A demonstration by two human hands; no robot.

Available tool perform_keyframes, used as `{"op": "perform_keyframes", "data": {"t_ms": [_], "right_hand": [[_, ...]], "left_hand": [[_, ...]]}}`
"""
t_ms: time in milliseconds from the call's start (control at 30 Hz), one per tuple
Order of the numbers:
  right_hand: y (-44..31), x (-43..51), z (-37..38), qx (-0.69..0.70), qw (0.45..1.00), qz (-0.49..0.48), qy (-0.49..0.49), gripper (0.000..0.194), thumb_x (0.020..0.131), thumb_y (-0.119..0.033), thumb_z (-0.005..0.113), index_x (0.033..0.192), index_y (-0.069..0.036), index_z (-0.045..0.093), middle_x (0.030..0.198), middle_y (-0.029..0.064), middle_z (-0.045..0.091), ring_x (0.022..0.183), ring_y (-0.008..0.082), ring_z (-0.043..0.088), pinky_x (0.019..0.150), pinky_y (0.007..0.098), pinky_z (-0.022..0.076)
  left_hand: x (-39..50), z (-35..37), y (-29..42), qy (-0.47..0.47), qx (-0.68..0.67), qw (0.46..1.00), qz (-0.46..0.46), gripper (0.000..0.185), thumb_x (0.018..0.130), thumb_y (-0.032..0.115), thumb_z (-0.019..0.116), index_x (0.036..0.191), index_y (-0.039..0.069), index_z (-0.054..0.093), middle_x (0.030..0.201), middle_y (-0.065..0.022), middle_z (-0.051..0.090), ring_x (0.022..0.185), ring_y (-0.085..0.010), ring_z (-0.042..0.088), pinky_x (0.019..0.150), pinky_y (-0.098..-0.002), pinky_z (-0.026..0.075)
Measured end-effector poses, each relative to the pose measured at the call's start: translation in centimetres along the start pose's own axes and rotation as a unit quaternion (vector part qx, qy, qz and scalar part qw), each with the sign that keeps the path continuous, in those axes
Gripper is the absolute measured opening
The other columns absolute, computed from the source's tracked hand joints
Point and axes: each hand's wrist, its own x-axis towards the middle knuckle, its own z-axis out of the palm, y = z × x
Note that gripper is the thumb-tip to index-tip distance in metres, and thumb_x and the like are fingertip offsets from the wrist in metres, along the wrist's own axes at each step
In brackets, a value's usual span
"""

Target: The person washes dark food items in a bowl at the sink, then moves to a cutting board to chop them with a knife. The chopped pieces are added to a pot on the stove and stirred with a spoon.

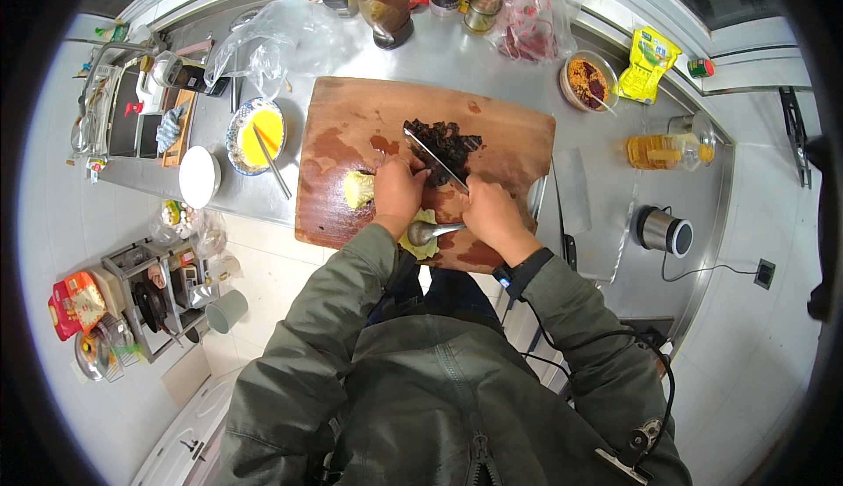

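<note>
My right hand (495, 217) grips a kitchen knife (435, 158), its narrow blade slanting across a pile of dark chopped food (454, 147) that looks like wood ear fungus. At the near edge of that pile, my left hand (398, 189) has its bent fingertips on the dark pieces. Both hands are over a large wooden cutting board (355, 114) with wet patches. A pale cabbage piece (357, 189) lies just left of my left hand. Between my wrists, a metal ladle or spoon (421, 232) rests on a yellowish leaf (428, 250).
Left of the board stand a bowl of beaten egg (269, 132) with chopsticks (271, 162) and a white bowl (199, 178). A cleaver (573, 189) lies to the right. Jars (385, 8), a seasoning bowl (585, 84) and an oil bottle (665, 151) line the steel counter (606, 222).
</note>
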Motion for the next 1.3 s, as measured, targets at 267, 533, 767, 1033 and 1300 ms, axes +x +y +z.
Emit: {"op": "perform_keyframes", "data": {"t_ms": [267, 533, 767, 1033, 1300], "right_hand": [[-0.6, 1.1, 1.2, -0.009, 0.998, 0.032, -0.05, 0.017, 0.091, -0.01, 0.058, 0.102, 0.002, 0.062, 0.092, 0.0296, 0.07, 0.091, 0.0477, 0.07, 0.08, 0.056, 0.0559], [-2.1, 2.2, 2.3, -0.017, 0.998, 0.043, -0.042, 0.018, 0.09, -0.007, 0.06, 0.104, 0.005, 0.06, 0.095, 0.0296, 0.071, 0.092, 0.0479, 0.07, 0.081, 0.0542, 0.0574], [-1.2, 2.1, 2.9, 0.008, 1.0, 0.022, -0.002, 0.017, 0.088, -0.007, 0.061, 0.101, 0.003, 0.061, 0.091, 0.0303, 0.07, 0.089, 0.0492, 0.069, 0.079, 0.0571, 0.0558], [2.0, 0.1, 1.1, -0.034, 0.999, 0.002, -0.011, 0.014, 0.09, -0.01, 0.064, 0.1, -0.001, 0.063, 0.09, 0.0291, 0.069, 0.089, 0.0489, 0.067, 0.079, 0.0568, 0.0533], [-0.2, -1.1, -0.2, 0.018, 1.0, 0.017, 0.005, 0.015, 0.086, -0.01, 0.066, 0.096, 0.0, 0.061, 0.089, 0.0289, 0.069, 0.09, 0.0486, 0.068, 0.079, 0.0569, 0.0536]], "left_hand": [[0.1, -0.2, 0.0, -0.01, -0.001, 1.0, 0.02, 0.016, 0.079, 0.012, 0.081, 0.087, -0.001, 0.074, 0.082, -0.0211, 0.071, 0.076, -0.0384, 0.07, 0.069, -0.044, 0.054], [0.2, -0.6, -0.2, -0.038, 0.013, 0.999, 0.026, 0.016, 0.082, 0.012, 0.077, 0.092, 0.0, 0.075, 0.087, -0.0224, 0.073, 0.08, -0.0405, 0.071, 0.072, -0.0471, 0.055], [0.1, -1.1, 0.0, -0.074, 0.004, 0.997, 0.018, 0.016, 0.081, 0.008, 0.074, 0.094, -0.001, 0.074, 0.093, -0.0218, 0.071, 0.091, -0.042, 0.067, 0.082, -0.0489, 0.053], [-0.6, -1.2, 0.3, -0.024, 0.013, 0.999, 0.025, 0.016, 0.081, 0.007, 0.074, 0.095, 0.0, 0.072, 0.088, -0.0216, 0.071, 0.086, -0.0419, 0.068, 0.079, -0.0481, 0.055], [-0.7, -0.2, 0.2, -0.004, -0.065, 0.996, -0.068, 0.015, 0.079, 0.008, 0.077, 0.09, 0.001, 0.07, 0.086, -0.0194, 0.071, 0.08, -0.0383, 0.069, 0.074, -0.0452, 0.055]]}}
